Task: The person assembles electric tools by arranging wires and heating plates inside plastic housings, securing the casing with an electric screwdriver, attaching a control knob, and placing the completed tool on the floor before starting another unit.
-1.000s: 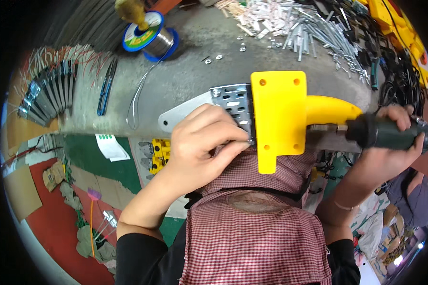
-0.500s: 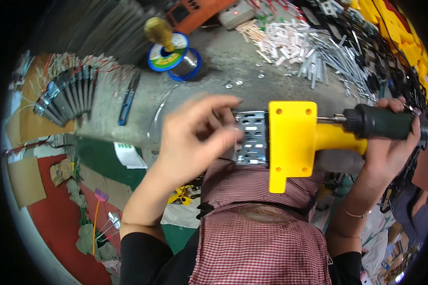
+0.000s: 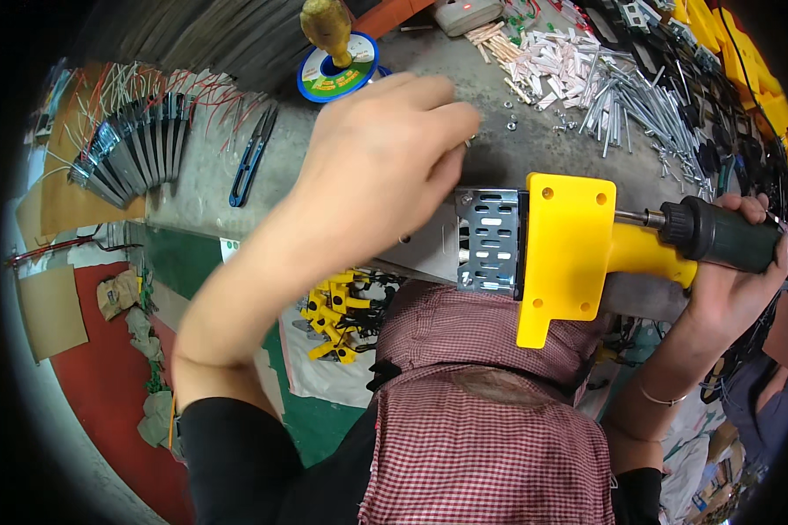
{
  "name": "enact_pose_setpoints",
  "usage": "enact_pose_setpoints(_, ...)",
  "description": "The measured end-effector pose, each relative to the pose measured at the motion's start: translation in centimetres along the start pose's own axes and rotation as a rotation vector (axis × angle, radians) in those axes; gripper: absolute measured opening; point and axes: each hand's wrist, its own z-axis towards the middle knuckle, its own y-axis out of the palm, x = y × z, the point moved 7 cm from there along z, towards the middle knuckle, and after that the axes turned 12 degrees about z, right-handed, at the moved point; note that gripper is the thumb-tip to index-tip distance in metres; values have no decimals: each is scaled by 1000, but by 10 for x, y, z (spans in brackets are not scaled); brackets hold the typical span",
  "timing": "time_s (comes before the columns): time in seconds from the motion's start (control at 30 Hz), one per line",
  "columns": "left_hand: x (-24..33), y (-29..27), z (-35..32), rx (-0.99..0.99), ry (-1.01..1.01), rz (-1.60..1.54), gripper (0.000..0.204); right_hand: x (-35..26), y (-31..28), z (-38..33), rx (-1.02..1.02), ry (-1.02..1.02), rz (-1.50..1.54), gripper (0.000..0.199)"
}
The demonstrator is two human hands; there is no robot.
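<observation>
Bench: grey worktop (image 3: 219, 175), crowded; solder spool (image 3: 337, 74) at the far edge, blue snips (image 3: 252, 159) to the left, loose metal pins (image 3: 626, 109) and small washers (image 3: 510, 115) to the right.
Workpiece: yellow plastic housing (image 3: 565, 249) with a perforated metal plate (image 3: 488, 241) at its left end, lying at the near bench edge above a red checked apron (image 3: 490, 437).
Right hand: right hand (image 3: 735, 280) closed around the dark handle of a screwdriver (image 3: 718, 234), tip at the housing.
Left hand: left hand (image 3: 385, 153) raised over the bench, fingers loosely curled and reaching toward the washers; whether it pinches anything, cannot tell.
Risk: the left hand is off the housing, so driver pressure could push it off the edge; a sleeve could scatter the washers.
</observation>
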Motion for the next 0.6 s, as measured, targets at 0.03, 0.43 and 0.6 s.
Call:
enact_pose_setpoints(0.03, 11, -2, -8, 4, 3, -12, 11, -2, -1, -1, 7, -22, -32, 37)
enact_pose_setpoints(0.43, 29, 13, -40, 153, -411, -389, 10, -1, -3, 2, 7, -1, -7, 33)
enact_pose_setpoints(0.6, 35, 18, -35, 215, -355, -349, 12, 0, -1, 2, 51, 56, 72, 29)
